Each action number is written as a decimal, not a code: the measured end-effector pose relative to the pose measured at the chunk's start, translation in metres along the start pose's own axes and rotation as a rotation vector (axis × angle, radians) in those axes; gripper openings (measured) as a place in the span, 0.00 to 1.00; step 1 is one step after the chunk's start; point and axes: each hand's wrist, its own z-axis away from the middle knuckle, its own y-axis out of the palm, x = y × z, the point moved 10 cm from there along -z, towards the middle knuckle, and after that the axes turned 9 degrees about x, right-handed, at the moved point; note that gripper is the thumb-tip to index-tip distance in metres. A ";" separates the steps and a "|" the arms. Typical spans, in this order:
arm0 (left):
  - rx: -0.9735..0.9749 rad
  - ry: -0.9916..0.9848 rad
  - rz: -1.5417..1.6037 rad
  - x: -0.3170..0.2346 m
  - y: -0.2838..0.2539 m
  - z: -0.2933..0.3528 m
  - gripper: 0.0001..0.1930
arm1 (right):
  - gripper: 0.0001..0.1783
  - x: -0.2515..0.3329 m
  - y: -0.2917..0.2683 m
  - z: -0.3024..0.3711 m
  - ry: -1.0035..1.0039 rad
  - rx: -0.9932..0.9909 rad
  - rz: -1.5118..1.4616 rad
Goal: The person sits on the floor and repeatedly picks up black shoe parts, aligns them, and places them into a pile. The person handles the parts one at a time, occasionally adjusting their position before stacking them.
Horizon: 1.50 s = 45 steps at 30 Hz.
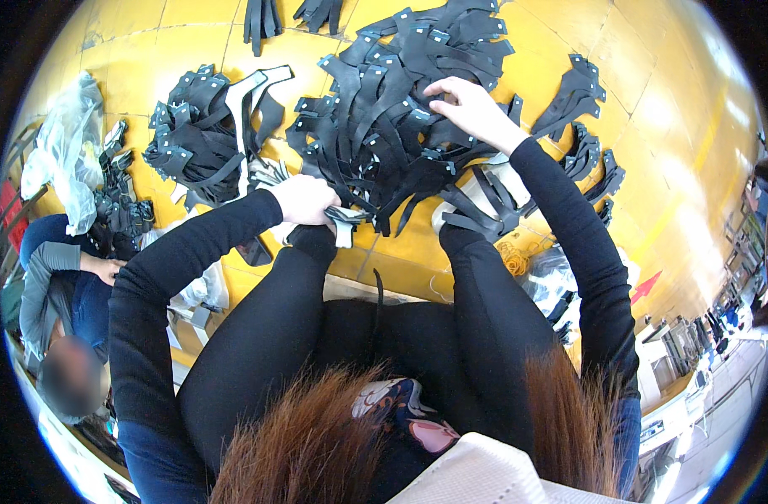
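Observation:
A large pile of black fabric strips (pixel 371 126), many with small pale tags, is heaped on the yellow floor in front of me. My right hand (pixel 472 111) is over the right side of this pile, thumb and fingers apart, with nothing seen between them. Close to my left foot, my left hand (pixel 304 200) is closed round a small bundle of fabric strips (pixel 344 217), black with pale undersides, whose ends stick out past the fingers. Further left lies a second heap of black strips (pixel 195 139), with a pale-faced strip (pixel 237 105) along its right edge.
Smaller bunches of black strips (pixel 576 97) lie at the right, with others at the far edge. Near my right foot are a yellow cord coil (pixel 514 259) and clear plastic (pixel 548 277). At left, a person (pixel 52 286) sits near a translucent bag (pixel 69 151).

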 end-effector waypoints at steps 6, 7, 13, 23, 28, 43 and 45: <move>-0.133 0.022 -0.103 -0.002 -0.037 -0.003 0.13 | 0.19 0.027 0.021 -0.008 -0.129 -0.063 0.224; -0.134 -0.018 -0.116 0.002 -0.044 -0.006 0.12 | 0.19 0.030 0.019 -0.007 -0.166 -0.087 0.216; -0.266 -0.044 -0.120 0.003 -0.094 -0.008 0.13 | 0.15 0.019 0.001 -0.008 -0.096 -0.098 -0.114; -0.213 -0.026 -0.109 0.006 -0.071 -0.006 0.13 | 0.15 -0.030 -0.076 0.037 0.221 -0.291 0.185; -0.345 -0.042 0.287 0.034 -0.077 -0.002 0.18 | 0.10 0.026 -0.065 0.015 -0.170 -0.338 0.179; -0.866 0.076 1.394 0.120 -0.114 0.064 0.18 | 0.06 0.090 0.025 -0.101 -0.250 -0.237 0.756; -0.910 -0.013 1.143 0.123 -0.127 0.073 0.18 | 0.06 0.093 0.024 -0.098 -0.302 -0.116 0.599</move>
